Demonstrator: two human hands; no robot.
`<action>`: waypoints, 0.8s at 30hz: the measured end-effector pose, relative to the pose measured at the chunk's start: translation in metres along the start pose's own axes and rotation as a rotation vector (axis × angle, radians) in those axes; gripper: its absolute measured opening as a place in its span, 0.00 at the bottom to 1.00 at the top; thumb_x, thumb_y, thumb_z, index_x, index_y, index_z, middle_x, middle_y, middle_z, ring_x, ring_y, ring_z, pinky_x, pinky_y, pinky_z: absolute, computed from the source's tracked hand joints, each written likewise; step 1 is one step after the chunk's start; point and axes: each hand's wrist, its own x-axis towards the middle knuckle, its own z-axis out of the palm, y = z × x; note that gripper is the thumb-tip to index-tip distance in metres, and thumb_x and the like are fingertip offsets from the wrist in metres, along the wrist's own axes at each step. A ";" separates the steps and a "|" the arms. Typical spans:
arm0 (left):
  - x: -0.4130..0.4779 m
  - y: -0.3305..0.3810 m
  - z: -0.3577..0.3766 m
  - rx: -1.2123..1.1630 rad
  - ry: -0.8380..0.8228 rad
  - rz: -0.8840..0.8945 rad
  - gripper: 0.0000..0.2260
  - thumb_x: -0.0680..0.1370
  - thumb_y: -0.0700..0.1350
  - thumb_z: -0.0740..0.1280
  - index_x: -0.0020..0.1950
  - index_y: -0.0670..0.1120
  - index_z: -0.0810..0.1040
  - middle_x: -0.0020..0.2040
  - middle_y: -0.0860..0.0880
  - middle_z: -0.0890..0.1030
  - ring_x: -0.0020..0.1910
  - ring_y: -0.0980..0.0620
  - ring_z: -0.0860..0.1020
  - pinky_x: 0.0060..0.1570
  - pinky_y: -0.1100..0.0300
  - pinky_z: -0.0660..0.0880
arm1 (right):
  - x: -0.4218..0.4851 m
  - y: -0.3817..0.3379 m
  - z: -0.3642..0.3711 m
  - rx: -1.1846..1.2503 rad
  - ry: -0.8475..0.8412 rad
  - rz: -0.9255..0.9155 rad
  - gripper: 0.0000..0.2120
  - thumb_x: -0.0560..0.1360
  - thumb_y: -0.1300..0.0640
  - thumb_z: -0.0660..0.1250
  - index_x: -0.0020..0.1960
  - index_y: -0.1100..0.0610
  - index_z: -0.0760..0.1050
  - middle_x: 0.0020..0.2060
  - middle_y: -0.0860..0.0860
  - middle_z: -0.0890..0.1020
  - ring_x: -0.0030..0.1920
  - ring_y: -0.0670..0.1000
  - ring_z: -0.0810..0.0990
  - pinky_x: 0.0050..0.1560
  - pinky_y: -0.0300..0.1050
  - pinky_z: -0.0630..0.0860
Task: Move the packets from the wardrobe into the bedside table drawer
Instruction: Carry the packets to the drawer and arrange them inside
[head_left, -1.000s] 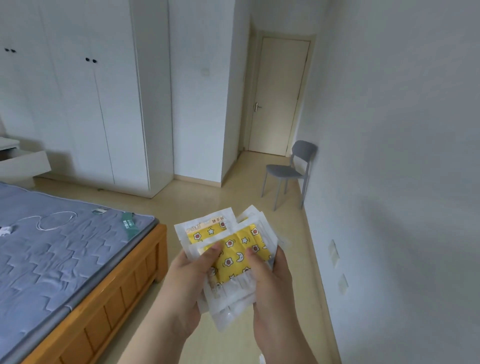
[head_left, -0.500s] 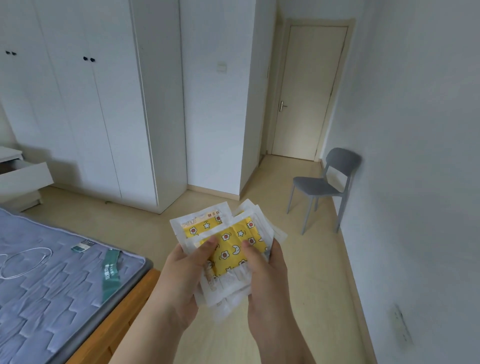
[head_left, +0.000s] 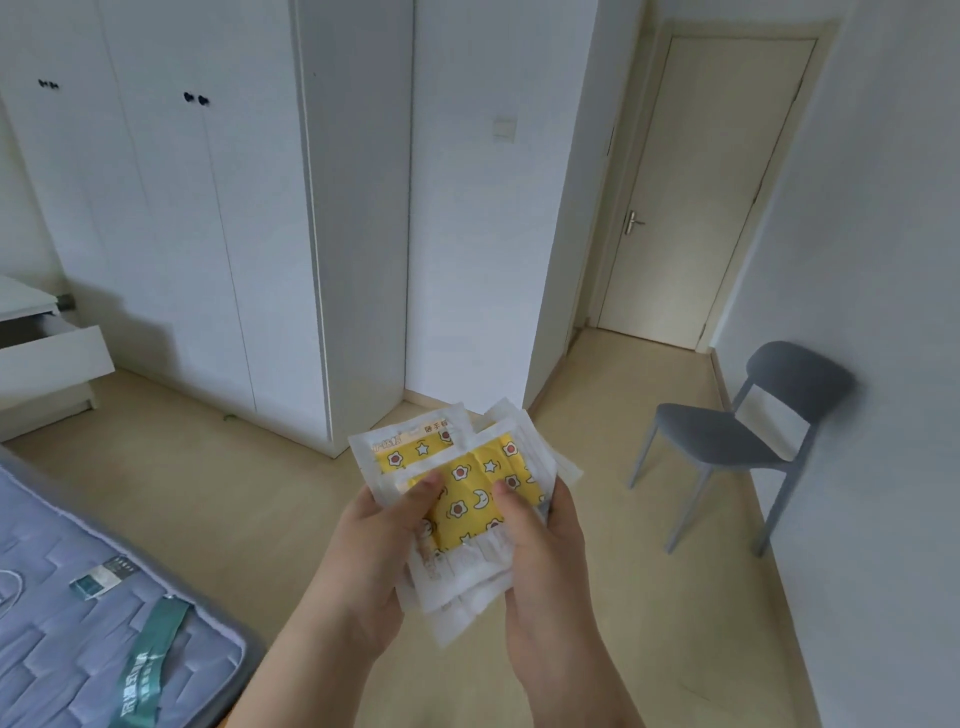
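Both hands hold a stack of several white packets (head_left: 470, 491) with yellow star-and-moon prints, at chest height over the floor. My left hand (head_left: 371, 556) grips the stack from the left, thumb on the top packet. My right hand (head_left: 537, 561) grips it from the right, thumb pressing the yellow print. The white wardrobe (head_left: 171, 218) stands at the left with its doors closed. The bedside table (head_left: 31, 306) is at the far left, and its drawer (head_left: 57, 358) is pulled open.
A bed with a grey-blue mattress (head_left: 78, 639) fills the lower left; a small box (head_left: 101, 574) and a green strap (head_left: 156, 660) lie on it. A grey chair (head_left: 727, 436) stands by the right wall. A closed door (head_left: 696, 197) is at the back.
The view has swung to the right and moved forward along the bed. Less of the bed shows, the chair and door sit nearer. Both hands keep the same grip on the packets.
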 end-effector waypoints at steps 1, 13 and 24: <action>0.028 0.004 -0.002 0.001 -0.006 0.007 0.11 0.77 0.41 0.65 0.59 0.43 0.77 0.49 0.42 0.84 0.46 0.43 0.84 0.43 0.47 0.81 | 0.027 0.006 0.007 -0.007 0.002 -0.004 0.14 0.76 0.65 0.65 0.57 0.51 0.77 0.47 0.53 0.85 0.47 0.54 0.85 0.49 0.53 0.81; 0.317 0.108 -0.023 -0.028 -0.017 0.025 0.11 0.76 0.41 0.66 0.59 0.42 0.76 0.48 0.42 0.85 0.45 0.43 0.84 0.43 0.48 0.81 | 0.317 0.036 0.126 -0.025 0.020 -0.004 0.13 0.75 0.65 0.66 0.56 0.52 0.77 0.44 0.51 0.86 0.44 0.52 0.85 0.40 0.47 0.81; 0.524 0.194 -0.100 -0.089 0.297 0.164 0.09 0.79 0.38 0.60 0.55 0.41 0.78 0.47 0.40 0.85 0.44 0.42 0.84 0.39 0.50 0.81 | 0.556 0.116 0.259 -0.070 -0.327 0.191 0.11 0.76 0.65 0.65 0.55 0.52 0.77 0.45 0.52 0.85 0.43 0.52 0.85 0.37 0.45 0.80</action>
